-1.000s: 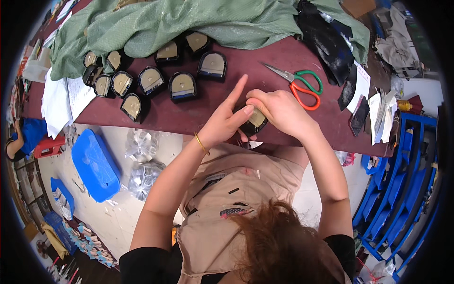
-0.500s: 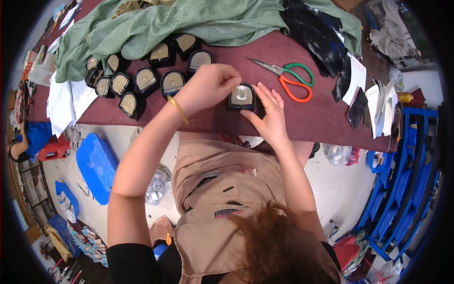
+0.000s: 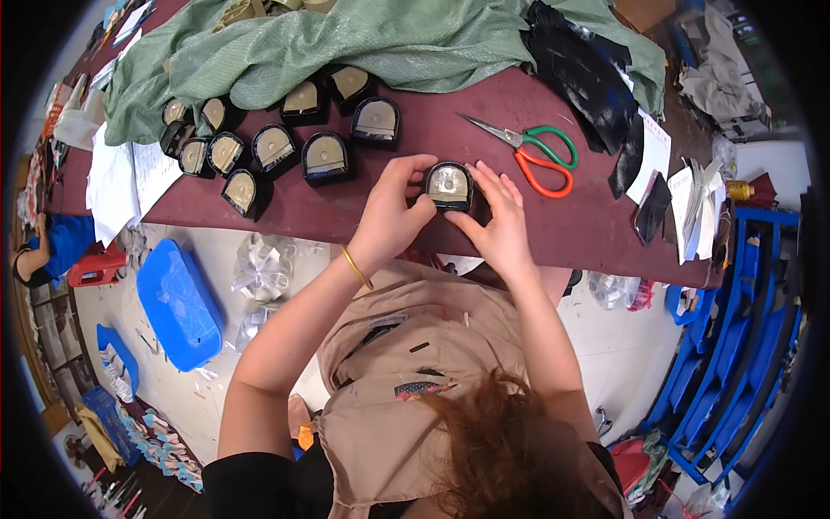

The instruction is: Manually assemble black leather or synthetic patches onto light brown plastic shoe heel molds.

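A black shoe heel [image 3: 450,183] with a rounded D shape stands on the table near its front edge. Its upturned face is pale, with a shiny patch in the middle. My left hand [image 3: 396,210] curls in against its left side, thumb and forefinger bent beside it. From the right, my right hand [image 3: 499,221] grips it between thumb and fingers. Several similar heels [image 3: 326,157] with beige upturned faces stand in a loose group to the left. Scissors [image 3: 529,154] with one green and one red handle lie open to the right of my hands.
Green woven sheeting [image 3: 372,48] is heaped along the table's far side. Black material strips [image 3: 581,73] and papers [image 3: 692,208] lie at the right, more papers [image 3: 130,186] at the left. Below are a blue tray [image 3: 179,304] and a blue rack [image 3: 735,337].
My left hand has come down from above the heel to its left side. My right hand stays at the heel. The view has shifted slightly.
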A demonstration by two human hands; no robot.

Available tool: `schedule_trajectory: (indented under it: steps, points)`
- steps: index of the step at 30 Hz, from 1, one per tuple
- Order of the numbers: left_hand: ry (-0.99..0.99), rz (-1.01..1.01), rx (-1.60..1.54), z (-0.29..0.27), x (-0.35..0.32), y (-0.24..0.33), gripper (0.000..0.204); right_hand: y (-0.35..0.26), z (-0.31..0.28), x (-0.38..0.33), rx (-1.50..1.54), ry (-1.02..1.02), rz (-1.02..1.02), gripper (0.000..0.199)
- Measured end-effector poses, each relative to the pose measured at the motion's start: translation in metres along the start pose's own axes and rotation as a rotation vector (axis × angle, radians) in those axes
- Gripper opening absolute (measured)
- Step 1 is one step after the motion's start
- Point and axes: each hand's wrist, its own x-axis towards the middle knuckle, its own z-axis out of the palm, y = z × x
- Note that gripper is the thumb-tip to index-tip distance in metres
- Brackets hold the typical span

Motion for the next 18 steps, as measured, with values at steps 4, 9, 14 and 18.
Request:
schedule_trajectory:
  steps: [4, 9, 14, 18]
  points:
    - [0.143, 0.028, -0.166, 0.000, -0.013, -0.007, 0.059, -0.013, -0.045, 0.035, 0.325, -0.188, 0.069, 0.044]
    - [0.070, 0.335, 0.363, 0.008, 0.002, -0.006, 0.081, -0.030, -0.047, 0.106, -0.366, -0.557, -0.579, 0.015]
    - [0.091, 0.326, 0.480, 0.013, 0.000, -0.008, 0.071, -0.040, -0.042, 0.121, -0.444, -0.787, -0.625, 0.013]
    - [0.085, 0.249, 0.495, 0.012, -0.004, 0.005, 0.074, -0.020, -0.041, 0.096, 0.007, -0.691, -0.113, 0.031]
